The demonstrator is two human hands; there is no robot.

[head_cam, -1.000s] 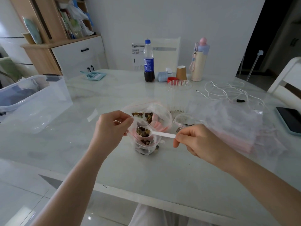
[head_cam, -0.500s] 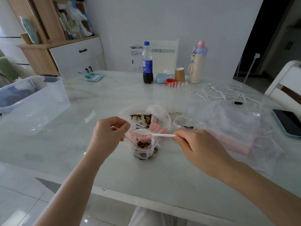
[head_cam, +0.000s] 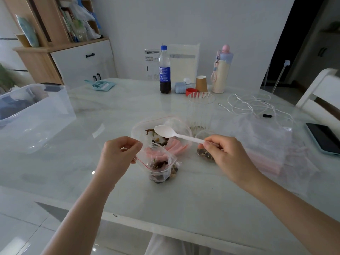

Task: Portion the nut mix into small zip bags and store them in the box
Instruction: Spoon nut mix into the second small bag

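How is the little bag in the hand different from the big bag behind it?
The little bag is pinched open at its rim by the left hand, while the big bag sits open on the table with no hand on it. The little bag is much smaller than the big bag. The little bag has a red strip at its mouth; the big bag's looks pale pink. Both are clear plastic and hold nut mix.

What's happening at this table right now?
A person is portioning nut mix. The left hand pinches open a small clear zip bag that is partly filled and resting on the white marble table. The right hand holds an empty white plastic spoon above a larger open bag of nut mix.
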